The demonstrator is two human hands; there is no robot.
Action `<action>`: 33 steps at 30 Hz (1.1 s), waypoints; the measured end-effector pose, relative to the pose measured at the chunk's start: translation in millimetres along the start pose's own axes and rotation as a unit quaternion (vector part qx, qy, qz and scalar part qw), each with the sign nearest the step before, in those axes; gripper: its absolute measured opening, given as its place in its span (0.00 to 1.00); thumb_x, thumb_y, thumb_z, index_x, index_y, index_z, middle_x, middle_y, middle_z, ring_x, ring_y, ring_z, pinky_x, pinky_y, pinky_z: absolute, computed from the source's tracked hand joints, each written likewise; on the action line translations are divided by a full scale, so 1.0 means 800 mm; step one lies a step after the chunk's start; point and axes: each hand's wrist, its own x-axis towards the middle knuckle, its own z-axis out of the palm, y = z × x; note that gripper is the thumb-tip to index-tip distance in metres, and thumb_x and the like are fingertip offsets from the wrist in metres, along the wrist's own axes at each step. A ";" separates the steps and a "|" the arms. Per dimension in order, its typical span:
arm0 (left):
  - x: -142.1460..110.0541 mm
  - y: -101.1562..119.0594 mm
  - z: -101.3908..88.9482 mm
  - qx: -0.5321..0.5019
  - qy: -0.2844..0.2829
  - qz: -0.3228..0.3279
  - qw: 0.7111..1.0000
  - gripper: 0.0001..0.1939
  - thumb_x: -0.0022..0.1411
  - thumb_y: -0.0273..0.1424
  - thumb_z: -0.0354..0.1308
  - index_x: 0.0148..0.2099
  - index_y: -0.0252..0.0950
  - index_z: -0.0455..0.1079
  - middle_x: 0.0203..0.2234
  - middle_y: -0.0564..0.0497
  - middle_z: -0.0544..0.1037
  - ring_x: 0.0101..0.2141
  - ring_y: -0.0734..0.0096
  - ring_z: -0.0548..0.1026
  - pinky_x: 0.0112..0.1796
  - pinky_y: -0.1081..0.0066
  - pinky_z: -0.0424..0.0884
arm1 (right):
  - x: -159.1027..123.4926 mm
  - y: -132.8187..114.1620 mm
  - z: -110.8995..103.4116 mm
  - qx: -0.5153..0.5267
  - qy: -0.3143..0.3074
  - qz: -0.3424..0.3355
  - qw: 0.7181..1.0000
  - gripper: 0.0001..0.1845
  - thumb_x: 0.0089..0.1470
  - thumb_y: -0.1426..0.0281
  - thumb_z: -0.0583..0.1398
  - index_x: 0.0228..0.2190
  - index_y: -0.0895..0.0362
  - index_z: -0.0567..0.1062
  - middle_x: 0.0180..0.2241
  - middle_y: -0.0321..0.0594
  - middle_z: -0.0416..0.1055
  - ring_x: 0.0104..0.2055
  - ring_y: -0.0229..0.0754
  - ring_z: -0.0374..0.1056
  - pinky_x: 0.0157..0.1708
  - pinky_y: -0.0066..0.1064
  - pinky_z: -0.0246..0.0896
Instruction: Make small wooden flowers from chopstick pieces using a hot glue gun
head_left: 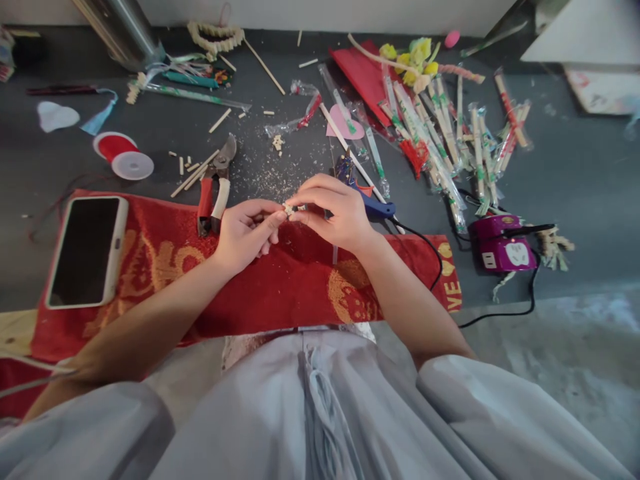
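My left hand [250, 230] and my right hand [333, 210] meet over the front of the table. Between their pinched fingertips is a small pale cluster of short wooden stick pieces [289, 209], partly hidden by the fingers. Left of my left hand lie pruning shears [216, 183] with one red and one white handle. Just beyond my right hand is a blue glue gun [373, 205], part of it covered by the hand. A similar small pale cluster [278, 142] rests on the table farther back, among crumbs and cut bits.
A red towel [300, 287] covers the table's front edge, with a phone [87, 252] on its left end. Red ribbon spools [117, 147] sit behind. Wrapped chopsticks [430, 140] are heaped at right, near a purple power block [503, 243] with a black cord. A metal cylinder [120, 30] stands back left.
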 end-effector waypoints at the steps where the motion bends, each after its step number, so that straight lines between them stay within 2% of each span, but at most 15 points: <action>1: 0.000 0.000 0.000 0.002 0.002 0.002 1.000 0.23 0.54 0.53 0.65 0.33 0.37 0.73 0.11 0.59 0.70 0.07 0.84 0.61 0.08 0.81 0.55 | 0.000 -0.001 0.000 0.000 -0.001 -0.004 1.000 0.11 0.63 0.61 0.59 0.37 0.56 0.77 0.35 0.38 0.76 0.39 0.36 0.73 0.40 0.31 0.69; 11: 0.000 0.001 -0.001 0.014 -0.001 0.012 1.000 0.22 0.54 0.51 0.66 0.30 0.36 0.74 0.12 0.57 0.70 0.08 0.83 0.61 0.09 0.80 0.55 | -0.003 0.000 0.003 -0.012 -0.036 0.003 0.999 0.13 0.64 0.60 0.57 0.36 0.55 0.76 0.34 0.38 0.75 0.39 0.36 0.72 0.40 0.32 0.68; 21: 0.001 -0.001 -0.001 -0.009 -0.002 0.008 1.000 0.19 0.52 0.47 0.69 0.30 0.36 0.74 0.12 0.58 0.70 0.08 0.83 0.61 0.08 0.81 0.55 | -0.002 -0.003 0.006 0.011 -0.006 -0.020 1.000 0.09 0.63 0.64 0.59 0.34 0.57 0.75 0.34 0.38 0.76 0.38 0.36 0.73 0.39 0.31 0.69; 25: 0.003 -0.002 -0.002 -0.006 -0.007 -0.010 1.000 0.16 0.53 0.44 0.70 0.30 0.36 0.75 0.12 0.58 0.71 0.08 0.84 0.61 0.09 0.81 0.55 | -0.002 0.000 0.002 -0.017 -0.042 0.003 0.999 0.11 0.64 0.63 0.57 0.35 0.56 0.75 0.35 0.39 0.76 0.39 0.37 0.73 0.40 0.32 0.69; 28: 0.004 -0.004 -0.002 -0.002 -0.008 -0.034 0.999 0.14 0.54 0.41 0.69 0.32 0.35 0.75 0.12 0.57 0.71 0.09 0.83 0.62 0.08 0.81 0.55 | -0.002 0.003 -0.002 -0.047 -0.068 0.017 0.996 0.09 0.65 0.66 0.56 0.37 0.55 0.75 0.37 0.40 0.76 0.41 0.39 0.72 0.42 0.33 0.68; 33: 0.004 -0.003 -0.001 -0.009 -0.001 -0.071 0.997 0.14 0.53 0.41 0.69 0.33 0.34 0.76 0.12 0.57 0.71 0.09 0.82 0.63 0.08 0.80 0.56 | -0.002 0.003 -0.006 -0.065 -0.068 0.012 0.995 0.07 0.63 0.70 0.57 0.38 0.55 0.76 0.39 0.39 0.76 0.41 0.39 0.72 0.41 0.32 0.68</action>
